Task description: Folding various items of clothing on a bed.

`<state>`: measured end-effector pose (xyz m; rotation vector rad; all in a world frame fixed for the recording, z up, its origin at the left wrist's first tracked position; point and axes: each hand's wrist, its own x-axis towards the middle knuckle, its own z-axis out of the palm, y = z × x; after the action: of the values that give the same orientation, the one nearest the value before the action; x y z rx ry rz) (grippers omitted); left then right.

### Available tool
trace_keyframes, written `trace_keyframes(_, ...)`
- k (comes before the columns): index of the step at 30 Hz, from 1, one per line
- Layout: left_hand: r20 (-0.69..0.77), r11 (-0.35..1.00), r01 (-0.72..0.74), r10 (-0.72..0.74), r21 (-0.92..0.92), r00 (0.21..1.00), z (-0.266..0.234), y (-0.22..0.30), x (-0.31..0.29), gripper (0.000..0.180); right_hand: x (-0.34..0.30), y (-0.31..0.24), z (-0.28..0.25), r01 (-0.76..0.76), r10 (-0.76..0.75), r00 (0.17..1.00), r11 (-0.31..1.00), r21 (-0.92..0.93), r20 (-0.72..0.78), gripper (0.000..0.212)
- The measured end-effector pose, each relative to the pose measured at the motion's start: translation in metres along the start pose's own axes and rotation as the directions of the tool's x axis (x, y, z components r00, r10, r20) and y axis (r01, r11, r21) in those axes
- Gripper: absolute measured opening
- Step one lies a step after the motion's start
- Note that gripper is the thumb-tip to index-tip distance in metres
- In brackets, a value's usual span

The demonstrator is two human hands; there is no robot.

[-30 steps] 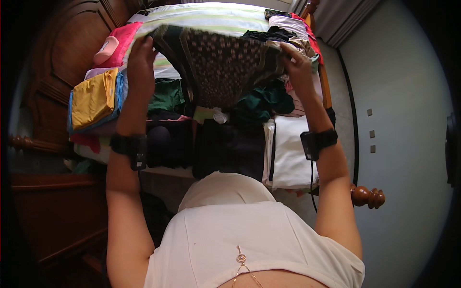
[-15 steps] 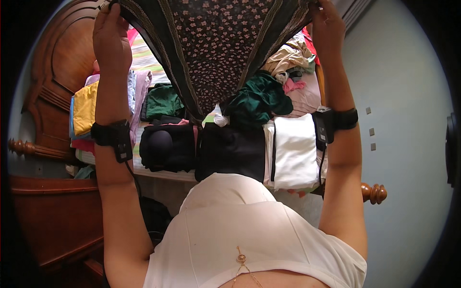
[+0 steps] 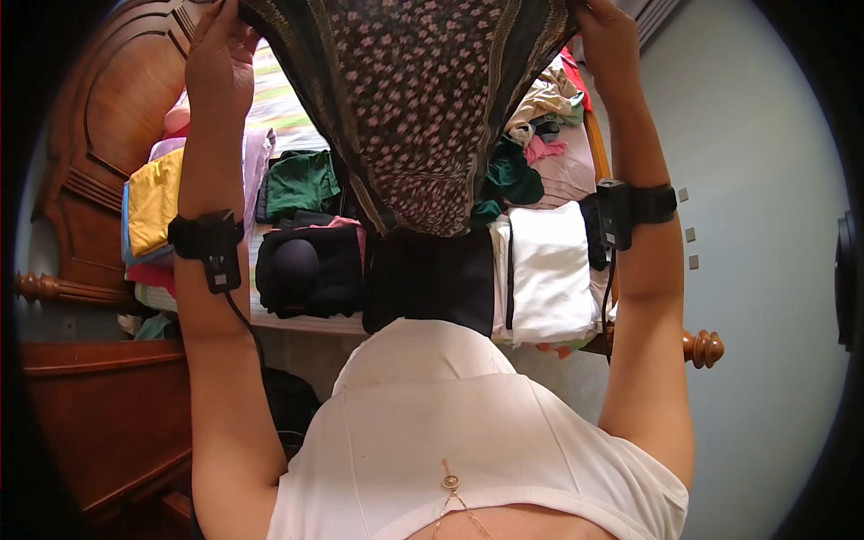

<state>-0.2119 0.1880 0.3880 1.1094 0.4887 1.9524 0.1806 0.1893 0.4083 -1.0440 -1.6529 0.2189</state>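
My left hand (image 3: 220,58) is raised at the upper left, fingers closed on one upper end of a dark flowered cloth (image 3: 414,99) with pink blossoms and patterned border bands. On the other side my right hand (image 3: 610,40) pinches the opposite end. The cloth hangs stretched between them in front of me, its upper part cut off by the picture's edge. Whether it is a scarf or a garment I cannot tell. Its lower hem hangs just above a folded black cloth (image 3: 430,279) and partly hides a dark green garment (image 3: 515,175).
Along the bed's near edge lie black clothes with a dark bra cup (image 3: 295,263) on top and folded white cloth (image 3: 549,270). A yellow folded piece (image 3: 155,202) tops a stack at left. Loose clothes (image 3: 544,99) pile up at far right. A wooden headboard (image 3: 117,117) stands left.
The cloth's lower end has spread from a narrow point into a wider hem and covers more of the green garment. Both hands have shifted slightly inward, still gripping it.
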Motion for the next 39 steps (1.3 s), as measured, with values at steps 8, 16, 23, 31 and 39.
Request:
trace_keyframes(8,0.168,0.906,0.42,-0.406,-0.055,0.898,-0.047,-0.03,-0.026,0.022,-0.012,0.024,-0.01,-0.244,0.222,0.97,0.915,0.321,0.104,0.026)
trace_keyframes(16,0.048,0.571,0.807,-0.811,-0.148,0.583,-0.108,-0.097,-0.169,0.008,-0.146,0.093,0.02,-0.636,0.506,0.767,0.677,0.37,0.394,0.028)
trace_keyframes(23,-0.16,0.277,0.925,-0.957,-0.261,0.241,-0.168,-0.16,-0.29,0.02,-0.3,0.131,0.057,-0.919,0.701,0.393,0.316,0.235,0.594,0.034)
trace_keyframes(31,-0.271,-0.244,0.956,-0.943,0.16,-0.195,-0.14,-0.154,-0.332,0.029,-0.332,0.117,0.05,-0.964,0.756,0.264,0.211,0.16,0.599,0.041)
trace_keyframes(39,-0.188,0.149,0.959,-0.962,0.24,0.196,-0.144,-0.154,-0.317,0.01,-0.329,0.121,0.03,-0.941,0.759,0.338,0.292,0.173,0.557,0.039)
